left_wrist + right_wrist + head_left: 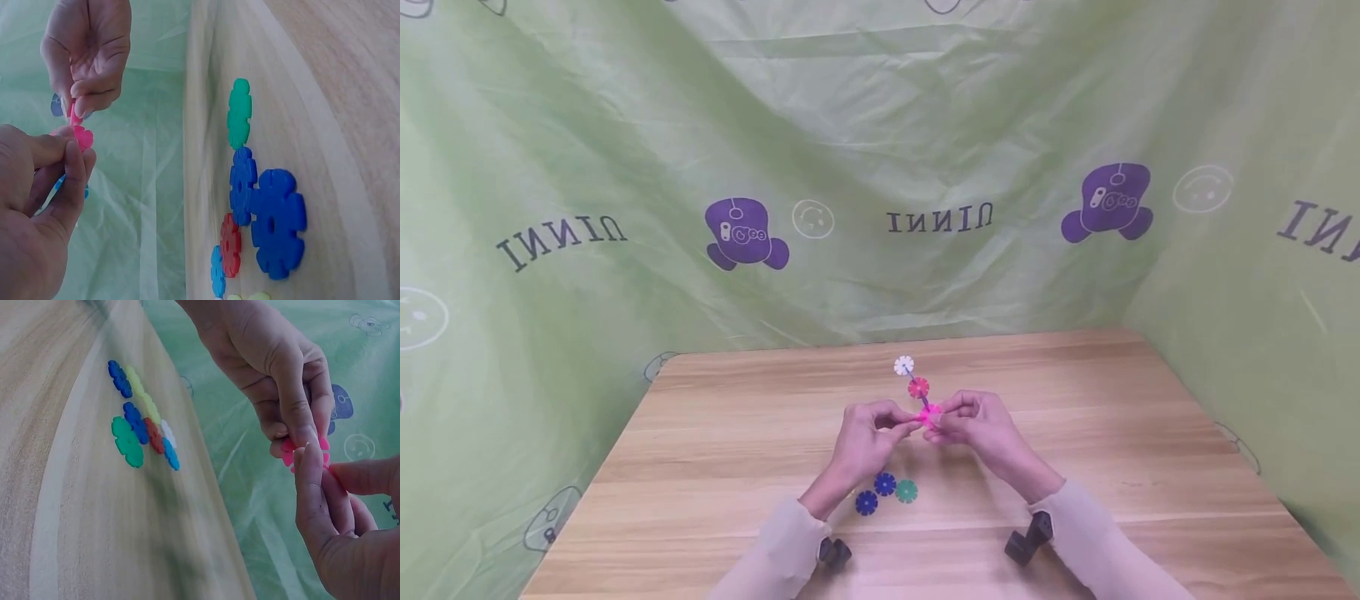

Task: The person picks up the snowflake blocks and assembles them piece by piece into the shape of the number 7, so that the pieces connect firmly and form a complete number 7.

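Between both hands is a pink flower-shaped disc (930,415), joined to a chain that runs up through a red disc (918,387) to a white disc (904,365). My left hand (867,442) pinches pink plastic between thumb and fingers, and my right hand (988,433) pinches pink plastic from the other side. In the left wrist view, two pink pieces meet at the fingertips, one (83,137) at the left hand (40,181), the other (75,115) at the right hand (90,56). Fingers partly hide the joint.
On the wooden table (737,433) lie blue discs (866,502), a green disc (907,491) and, in the right wrist view, red (154,435), yellow (142,392), light blue (170,455) and white (168,434) discs. A green printed cloth (850,275) hangs behind.
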Demonstrator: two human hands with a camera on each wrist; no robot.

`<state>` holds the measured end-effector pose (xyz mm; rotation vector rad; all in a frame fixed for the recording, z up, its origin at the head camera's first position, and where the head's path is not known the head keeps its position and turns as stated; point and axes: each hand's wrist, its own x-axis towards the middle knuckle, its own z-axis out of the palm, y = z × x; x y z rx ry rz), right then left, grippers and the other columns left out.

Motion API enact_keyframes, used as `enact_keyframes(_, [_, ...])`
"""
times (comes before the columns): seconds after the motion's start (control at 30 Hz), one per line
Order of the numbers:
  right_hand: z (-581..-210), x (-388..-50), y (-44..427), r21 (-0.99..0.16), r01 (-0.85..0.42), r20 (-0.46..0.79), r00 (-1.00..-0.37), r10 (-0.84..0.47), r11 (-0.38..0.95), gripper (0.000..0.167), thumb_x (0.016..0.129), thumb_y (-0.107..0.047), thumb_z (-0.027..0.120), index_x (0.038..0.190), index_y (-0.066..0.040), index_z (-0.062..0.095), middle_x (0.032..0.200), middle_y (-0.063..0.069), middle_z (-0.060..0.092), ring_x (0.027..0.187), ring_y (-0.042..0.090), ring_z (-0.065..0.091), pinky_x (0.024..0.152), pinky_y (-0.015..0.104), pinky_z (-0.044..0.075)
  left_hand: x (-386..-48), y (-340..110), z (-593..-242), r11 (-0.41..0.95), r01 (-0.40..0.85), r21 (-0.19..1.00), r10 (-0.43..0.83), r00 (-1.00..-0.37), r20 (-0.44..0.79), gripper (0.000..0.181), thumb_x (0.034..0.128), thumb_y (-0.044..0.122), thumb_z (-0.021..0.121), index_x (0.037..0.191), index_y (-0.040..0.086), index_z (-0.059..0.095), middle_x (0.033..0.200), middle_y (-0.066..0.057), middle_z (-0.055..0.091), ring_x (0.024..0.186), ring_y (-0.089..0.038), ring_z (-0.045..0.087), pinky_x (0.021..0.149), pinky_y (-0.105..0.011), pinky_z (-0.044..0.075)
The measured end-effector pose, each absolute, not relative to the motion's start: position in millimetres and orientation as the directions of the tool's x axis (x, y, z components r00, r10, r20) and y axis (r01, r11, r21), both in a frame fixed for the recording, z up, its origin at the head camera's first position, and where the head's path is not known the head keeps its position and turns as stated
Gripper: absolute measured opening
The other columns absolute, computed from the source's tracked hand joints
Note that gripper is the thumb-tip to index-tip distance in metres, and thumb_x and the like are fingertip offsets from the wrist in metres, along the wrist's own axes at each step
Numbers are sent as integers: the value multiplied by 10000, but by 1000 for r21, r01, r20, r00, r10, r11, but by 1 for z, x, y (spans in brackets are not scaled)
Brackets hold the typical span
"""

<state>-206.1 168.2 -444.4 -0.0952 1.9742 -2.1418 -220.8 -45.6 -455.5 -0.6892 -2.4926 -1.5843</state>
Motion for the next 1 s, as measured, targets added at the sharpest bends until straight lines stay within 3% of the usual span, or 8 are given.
enact_keyframes(0.27, [-449, -207, 166, -981, 172, -153, -971, -183, -92, 233, 972, 62, 631, 1188, 139, 590, 975, 166, 771, 850, 211, 805, 872, 348, 661, -223, -46, -460, 350, 392, 851, 301, -907, 294, 57, 896, 133, 831, 951, 141, 821, 946, -24, 828, 844, -128, 791, 741, -204, 634])
enact_keyframes(0.5, [-452, -210, 165, -973, 197, -182, -975, -129, -116, 241, 954, 48, 668, 1179, 113, 612, 998, 152, 789, 873, 212, 798, 875, 337, 662, -224, -44, -463, 336, 392, 856, 316, -904, 289, 78, 898, 143, 830, 974, 134, 813, 964, -48, 825, 871, -241, 788, 775, -197, 628])
enact_keyframes(0.73, [-453, -210, 164, -972, 204, -192, -975, -108, -115, 237, 936, 49, 693, 1161, 98, 641, 986, 141, 795, 852, 190, 786, 853, 328, 665, -230, -57, -457, 395, 390, 832, 351, -901, 256, 173, 895, 224, 848, 1029, 122, 807, 983, -9, 823, 858, -149, 751, 756, -206, 618])
enact_keyframes(1.0, [-450, -211, 165, -969, 209, -198, -976, -91, -132, 240, 943, 59, 686, 1178, 82, 643, 994, 135, 792, 890, 214, 795, 862, 346, 666, -245, -89, -452, 504, 345, 792, 351, -919, 178, 201, 900, 217, 843, 1064, 111, 793, 1024, -40, 811, 930, -148, 741, 763, -209, 610])
